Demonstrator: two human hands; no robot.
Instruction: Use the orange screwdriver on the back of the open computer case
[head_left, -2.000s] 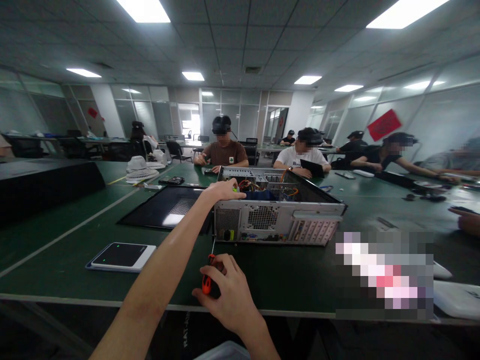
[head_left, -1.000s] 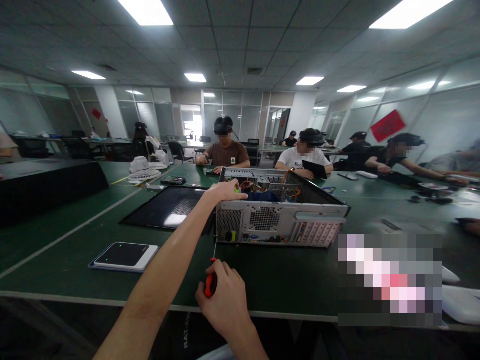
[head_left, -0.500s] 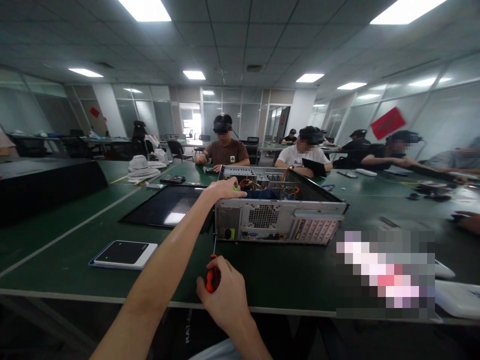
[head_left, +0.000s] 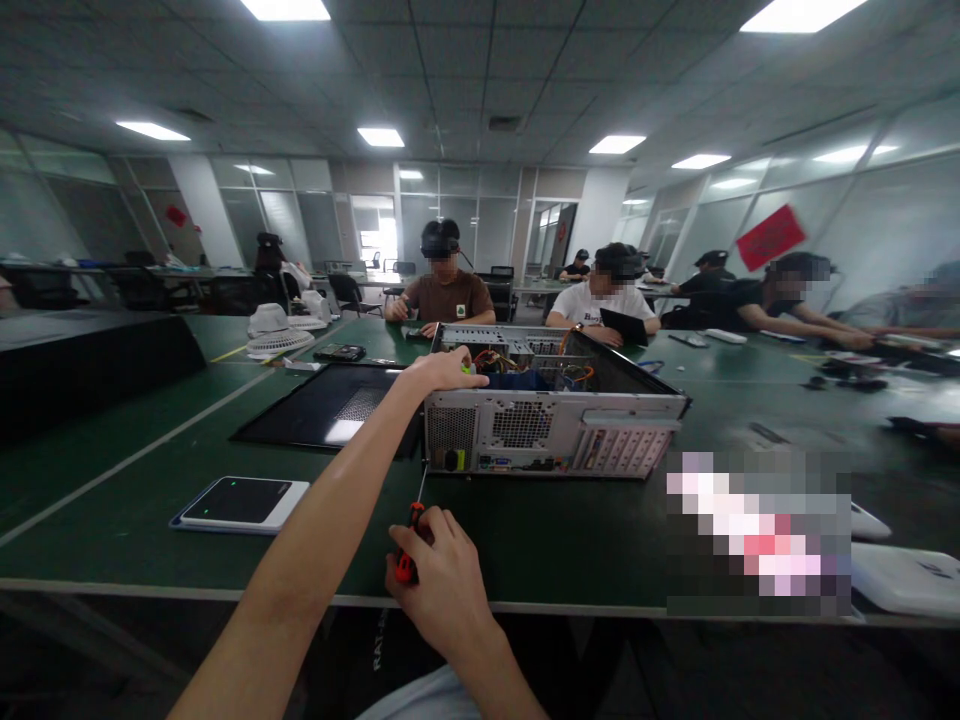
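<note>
An open desktop computer case [head_left: 551, 430] lies on its side on the green table [head_left: 585, 545], its rear panel with ports and fan grille facing me. My left hand [head_left: 442, 370] rests on the case's top left edge, fingers curled over the rim. My right hand [head_left: 439, 575] is closed round a red-and-black screwdriver [head_left: 409, 545], whose thin shaft points up at the lower left corner of the rear panel. Coloured cables show inside the case.
The black side panel [head_left: 330, 405] lies flat left of the case. A white-edged flat device [head_left: 240, 502] sits near the front edge. White fans [head_left: 276, 335] stand further back. Several people work at the far side. A blurred patch and white objects [head_left: 904, 580] lie at right.
My right hand has turned the screwdriver slightly and shifted a little left and nearer the case corner. My left hand has stayed on the case rim.
</note>
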